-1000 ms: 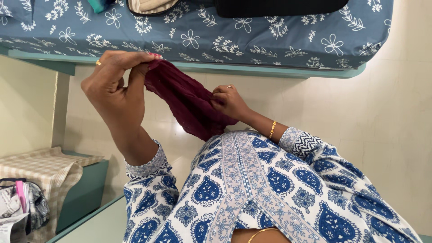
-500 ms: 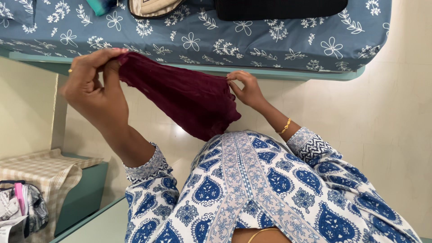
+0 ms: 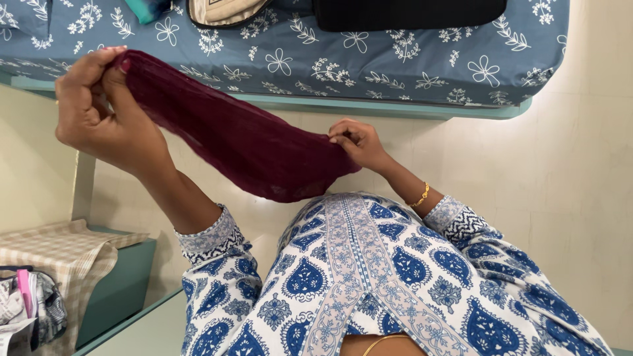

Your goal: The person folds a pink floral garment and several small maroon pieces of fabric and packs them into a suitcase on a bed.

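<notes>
A bed with a blue floral sheet (image 3: 395, 59) spans the top of the view above a pale tiled floor (image 3: 560, 184); a black bag (image 3: 409, 10) and a cream pouch (image 3: 221, 10) lie at the sheet's far edge. A teal bench (image 3: 122, 283) at the lower left carries a checked cloth (image 3: 59, 247) and a bundle of papers (image 3: 26, 303).

The left hand (image 3: 99, 118) is raised and closed, thumb and fingers pinching one end of a maroon cloth (image 3: 244, 142). The right hand (image 3: 356, 142) sits lower, near the bed's front edge, fingers closed in a pinch on the opposite end. The hands are well apart, so the cloth hangs between them as a sagging band, apparently drawn out along its length. The cloth is airborne, touching neither bed nor floor, above the person's blue patterned tunic (image 3: 395, 277).
</notes>
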